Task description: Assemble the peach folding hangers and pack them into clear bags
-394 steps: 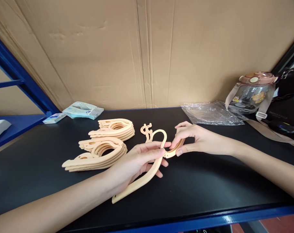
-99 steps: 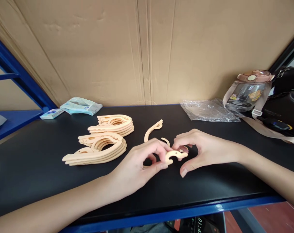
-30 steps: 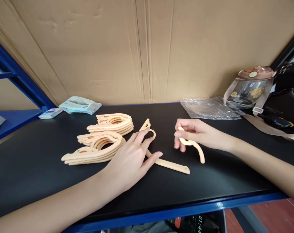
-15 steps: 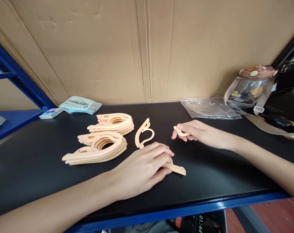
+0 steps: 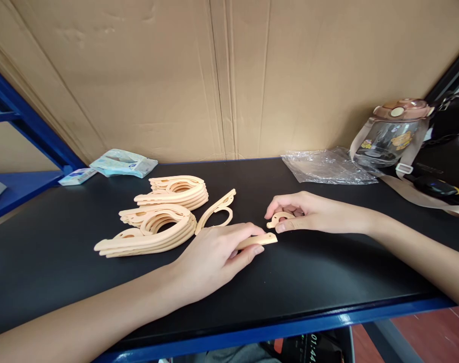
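My left hand (image 5: 218, 257) is closed on a peach plastic hanger arm (image 5: 260, 241), whose flat end with a small hole sticks out past the fingers. To its right, my right hand (image 5: 299, 214) pinches a small curved hanger hook (image 5: 280, 218); part of it is hidden by the fingers. The two pieces are close together but apart. Behind my left hand lies a loose folding hanger (image 5: 215, 205), its lower end covered by the hand. Two stacks of folded hangers, a nearer stack (image 5: 150, 244) and a farther stack (image 5: 193, 199), lie to the left.
A blue tissue pack (image 5: 123, 164) and a smaller packet (image 5: 77, 176) lie at the back left. A clear plastic bag (image 5: 328, 167), a strapped water bottle (image 5: 392, 136) and a black bag (image 5: 452, 161) are at the right. Cardboard (image 5: 169, 80) stands behind the black tabletop (image 5: 308, 277).
My right hand has turned over and come nearer with the hook. My left hand has tilted the arm's end up and toward it. The loose hanger has shifted left and turned.
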Action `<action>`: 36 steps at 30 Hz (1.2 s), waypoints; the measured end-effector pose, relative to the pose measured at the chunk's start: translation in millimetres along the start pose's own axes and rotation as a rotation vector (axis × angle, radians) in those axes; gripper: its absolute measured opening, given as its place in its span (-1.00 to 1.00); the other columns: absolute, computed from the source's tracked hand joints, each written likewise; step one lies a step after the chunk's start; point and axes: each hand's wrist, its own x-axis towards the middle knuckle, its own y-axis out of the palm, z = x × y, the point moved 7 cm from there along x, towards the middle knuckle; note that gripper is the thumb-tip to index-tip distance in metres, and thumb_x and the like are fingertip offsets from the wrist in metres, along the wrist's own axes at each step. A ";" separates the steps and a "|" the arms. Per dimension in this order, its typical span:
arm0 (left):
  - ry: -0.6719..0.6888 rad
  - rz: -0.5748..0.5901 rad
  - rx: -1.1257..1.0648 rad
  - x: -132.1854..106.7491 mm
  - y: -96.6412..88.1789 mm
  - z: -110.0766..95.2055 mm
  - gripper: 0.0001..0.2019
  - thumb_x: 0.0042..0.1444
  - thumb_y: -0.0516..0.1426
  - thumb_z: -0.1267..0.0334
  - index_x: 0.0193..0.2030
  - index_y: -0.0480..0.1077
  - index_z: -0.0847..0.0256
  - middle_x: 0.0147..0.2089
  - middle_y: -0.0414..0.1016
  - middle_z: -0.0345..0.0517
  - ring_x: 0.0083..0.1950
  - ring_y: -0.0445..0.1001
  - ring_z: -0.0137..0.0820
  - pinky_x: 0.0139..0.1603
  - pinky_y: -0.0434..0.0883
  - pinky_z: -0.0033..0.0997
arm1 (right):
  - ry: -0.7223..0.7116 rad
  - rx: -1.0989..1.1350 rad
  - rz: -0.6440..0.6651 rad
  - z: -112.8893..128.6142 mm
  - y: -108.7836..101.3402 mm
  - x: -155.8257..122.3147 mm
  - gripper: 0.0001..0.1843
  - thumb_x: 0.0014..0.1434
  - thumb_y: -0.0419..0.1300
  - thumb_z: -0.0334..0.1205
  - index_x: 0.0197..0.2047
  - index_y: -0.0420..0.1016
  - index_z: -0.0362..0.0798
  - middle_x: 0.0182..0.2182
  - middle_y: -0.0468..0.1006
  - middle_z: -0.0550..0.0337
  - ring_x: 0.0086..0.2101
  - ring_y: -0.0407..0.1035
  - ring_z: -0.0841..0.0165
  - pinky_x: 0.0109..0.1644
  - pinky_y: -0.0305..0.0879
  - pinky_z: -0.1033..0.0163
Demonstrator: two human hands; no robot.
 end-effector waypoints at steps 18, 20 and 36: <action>-0.081 -0.022 -0.057 -0.6 0.4 1.8 -0.89 0.25 0.08 0.33 -0.10 0.36 0.10 -0.23 0.50 -0.37 -0.40 0.38 -0.56 -0.40 0.23 -0.54 | 0.020 0.018 0.091 14.6 16.3 -5.7 -0.80 0.38 -0.04 -0.15 -0.06 0.34 0.00 -0.53 0.38 0.37 -0.44 0.26 0.46 -0.30 0.15 0.32; -0.094 -0.013 -0.050 -0.1 0.9 2.5 -0.91 0.25 0.08 0.33 -0.13 0.34 0.10 -0.26 0.49 -0.38 -0.42 0.37 -0.55 -0.41 0.22 -0.53 | 0.045 0.049 0.099 13.6 16.6 -6.2 -0.83 0.37 -0.03 -0.18 -0.04 0.30 0.00 -0.53 0.35 0.38 -0.46 0.25 0.47 -0.32 0.15 0.32; -0.099 0.075 -0.165 0.7 3.3 0.3 -0.91 0.34 0.00 0.26 -0.06 0.26 0.10 -0.12 0.51 -0.25 -0.21 0.49 -0.44 -0.24 0.34 -0.49 | 0.189 0.266 0.266 12.7 32.3 -6.5 -0.65 0.32 -0.10 -0.22 -0.52 -0.01 -0.02 -0.58 -0.02 0.39 -0.56 -0.16 0.50 -0.49 -0.13 0.28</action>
